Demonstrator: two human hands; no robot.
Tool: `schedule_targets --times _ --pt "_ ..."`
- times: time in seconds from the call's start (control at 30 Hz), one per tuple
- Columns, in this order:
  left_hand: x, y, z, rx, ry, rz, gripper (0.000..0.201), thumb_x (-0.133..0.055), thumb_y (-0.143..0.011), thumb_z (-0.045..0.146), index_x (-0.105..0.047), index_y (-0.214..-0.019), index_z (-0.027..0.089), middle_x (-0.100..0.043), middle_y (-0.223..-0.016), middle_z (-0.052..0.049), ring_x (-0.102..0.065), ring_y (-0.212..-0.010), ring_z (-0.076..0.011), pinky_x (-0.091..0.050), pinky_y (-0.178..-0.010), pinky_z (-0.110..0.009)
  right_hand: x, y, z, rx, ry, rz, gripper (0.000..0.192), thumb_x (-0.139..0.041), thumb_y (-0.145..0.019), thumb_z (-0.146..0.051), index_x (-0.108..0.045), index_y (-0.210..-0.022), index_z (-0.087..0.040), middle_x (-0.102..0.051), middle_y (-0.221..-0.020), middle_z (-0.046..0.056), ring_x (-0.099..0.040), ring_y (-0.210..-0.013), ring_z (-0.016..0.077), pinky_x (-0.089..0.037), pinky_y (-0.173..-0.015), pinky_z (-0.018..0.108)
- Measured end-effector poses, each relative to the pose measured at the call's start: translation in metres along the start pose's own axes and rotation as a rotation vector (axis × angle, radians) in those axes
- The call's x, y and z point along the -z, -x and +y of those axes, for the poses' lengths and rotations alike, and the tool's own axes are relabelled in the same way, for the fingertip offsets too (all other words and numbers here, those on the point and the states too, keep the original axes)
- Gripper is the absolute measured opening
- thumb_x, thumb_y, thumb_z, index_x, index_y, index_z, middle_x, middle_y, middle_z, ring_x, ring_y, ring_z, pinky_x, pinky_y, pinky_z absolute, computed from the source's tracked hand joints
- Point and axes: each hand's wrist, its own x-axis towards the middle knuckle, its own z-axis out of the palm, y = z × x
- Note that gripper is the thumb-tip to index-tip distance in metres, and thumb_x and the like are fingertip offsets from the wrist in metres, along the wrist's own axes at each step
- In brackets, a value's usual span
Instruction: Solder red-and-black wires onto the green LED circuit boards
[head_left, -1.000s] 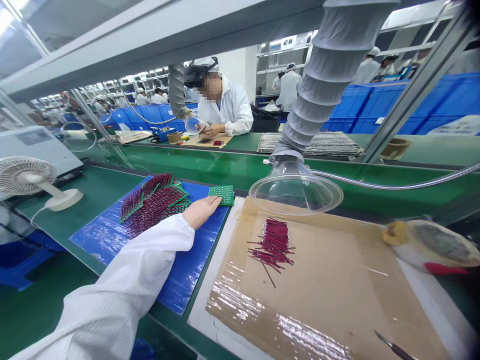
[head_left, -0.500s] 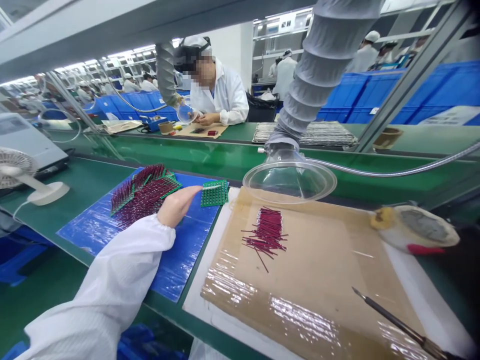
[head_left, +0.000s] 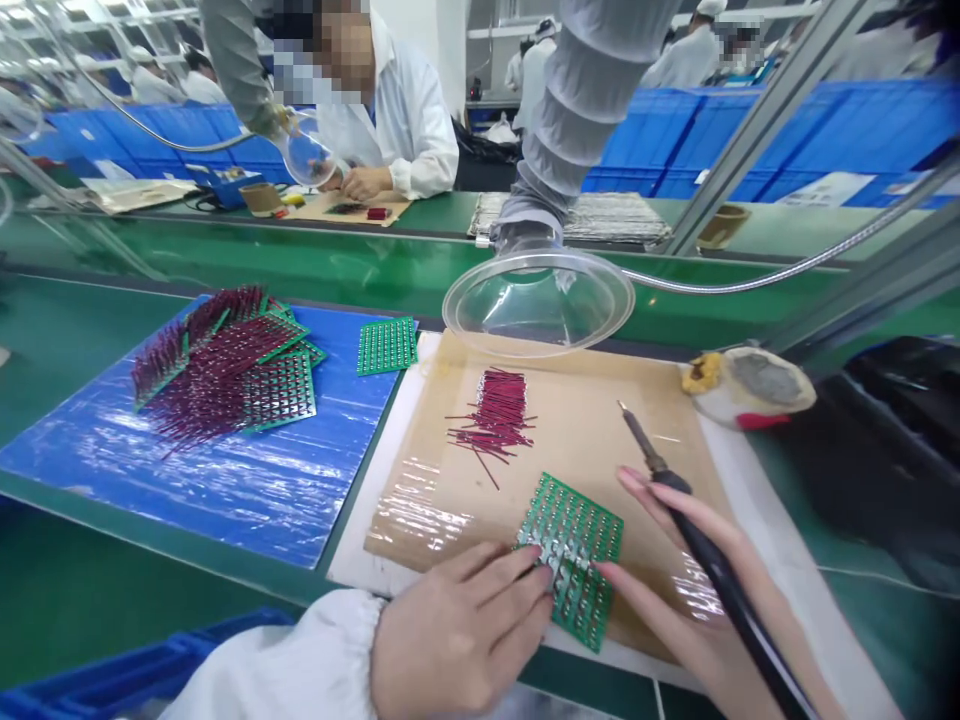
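Note:
A green circuit board [head_left: 574,550] with rows of silvery solder spots lies at the front of the brown work sheet [head_left: 405,480]. My left hand [head_left: 469,620] grips its left edge, the fingertips over the board. In my right hand [head_left: 697,580] is a soldering iron [head_left: 694,540] with a black handle, its tip pointing up and away, clear of the board. One finger of that hand reaches the board's right edge. Behind the board lies a bundle of dark red wires [head_left: 499,410] with pale ends, some strewn crosswise.
On the blue mat [head_left: 300,490] are a heap of boards bristling with red wires [head_left: 232,370] and a separate green board [head_left: 386,345]. A clear extraction hood [head_left: 536,300] hangs over the sheet's far edge. A soldering-tip cleaner pot [head_left: 757,385] stands right. Opposite sits a co-worker [head_left: 405,110].
My left hand has moved from the blue mat to the sheet's front, where a circuit board now lies. My right hand has come into view holding the soldering iron. The view has shifted.

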Motion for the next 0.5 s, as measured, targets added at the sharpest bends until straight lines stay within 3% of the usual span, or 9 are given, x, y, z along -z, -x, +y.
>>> schedule_targets --times 0.13,0.27,0.4,0.5 --pt "0.019 -0.011 -0.041 0.028 -0.086 -0.214 0.031 -0.036 -0.099 0.014 -0.065 -0.106 0.008 -0.070 -0.102 -0.011 -0.065 -0.089 -0.0205 -0.059 -0.072 -0.034 -0.015 0.001 0.004 -0.013 0.131 -0.169 0.068 -0.073 -0.076 -0.039 -0.043 -0.136 -0.028 -0.055 -0.136 0.006 -0.058 -0.119 0.0283 -0.051 -0.104 0.050" --pt "0.024 -0.032 -0.080 -0.190 -0.260 -0.400 0.021 -0.044 -0.092 0.008 -0.065 -0.090 0.007 -0.066 -0.086 -0.012 -0.061 -0.075 -0.0207 -0.053 -0.062 -0.034 -0.022 0.008 0.013 -0.016 0.109 -0.253 0.064 -0.067 -0.082 -0.034 -0.038 -0.139 -0.029 -0.053 -0.139 0.005 -0.056 -0.123 0.0248 -0.049 -0.106 0.047" --pt "0.007 -0.045 -0.089 -0.295 -0.226 -0.412 0.019 -0.047 -0.089 0.005 -0.060 -0.075 0.009 -0.058 -0.070 -0.007 -0.055 -0.061 -0.0179 -0.044 -0.050 -0.030 -0.022 0.010 0.014 -0.011 0.093 -0.308 0.064 -0.065 -0.084 -0.032 -0.035 -0.141 -0.030 -0.051 -0.141 0.005 -0.057 -0.123 0.0233 -0.050 -0.106 0.044" --pt "-0.003 -0.046 -0.096 -0.167 -0.106 -0.389 0.018 -0.043 -0.092 0.006 -0.061 -0.087 0.010 -0.063 -0.080 -0.007 -0.058 -0.065 -0.0163 -0.046 -0.055 -0.029 -0.020 0.008 0.009 -0.017 0.073 -0.353 0.065 -0.066 -0.084 -0.031 -0.035 -0.141 -0.030 -0.052 -0.141 0.004 -0.057 -0.123 0.0216 -0.051 -0.106 0.040"
